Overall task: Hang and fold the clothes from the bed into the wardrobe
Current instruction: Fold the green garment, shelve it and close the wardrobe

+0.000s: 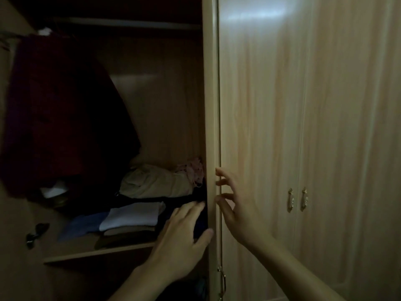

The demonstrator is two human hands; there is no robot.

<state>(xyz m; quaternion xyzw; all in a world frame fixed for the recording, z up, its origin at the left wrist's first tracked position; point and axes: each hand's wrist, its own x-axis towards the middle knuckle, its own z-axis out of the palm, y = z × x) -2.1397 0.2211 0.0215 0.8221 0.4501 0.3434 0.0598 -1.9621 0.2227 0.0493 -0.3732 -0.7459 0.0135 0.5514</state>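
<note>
Both my hands are empty. My left hand (182, 242) reaches into the open wardrobe (211, 105) with the fingers spread and loose, the thumb resting against the upright door edge just to its right. My right hand (234, 205) is on the other side of that edge, fingers curled and parted, their tips touching the seam where the closed door (303, 127) begins. Neither hand grips any cloth.

Just beyond my left fingertips, on the shelf (97, 253), lie folded clothes: a pale folded piece (132, 216) on top of a tan one, a blue piece (82, 227) further left, and behind them a bundled beige garment (156, 181) with something pink (192, 170) on it. Up and to the left of my hands a dark red garment (54, 109) hangs from the rail. It is dim, so I cannot tell how many pieces there are.

I judge the task well along: some clothes are already folded on the shelf and at least one is hung. The bed is not in view, so I cannot say what remains there. My hands look placed to handle the door.
</note>
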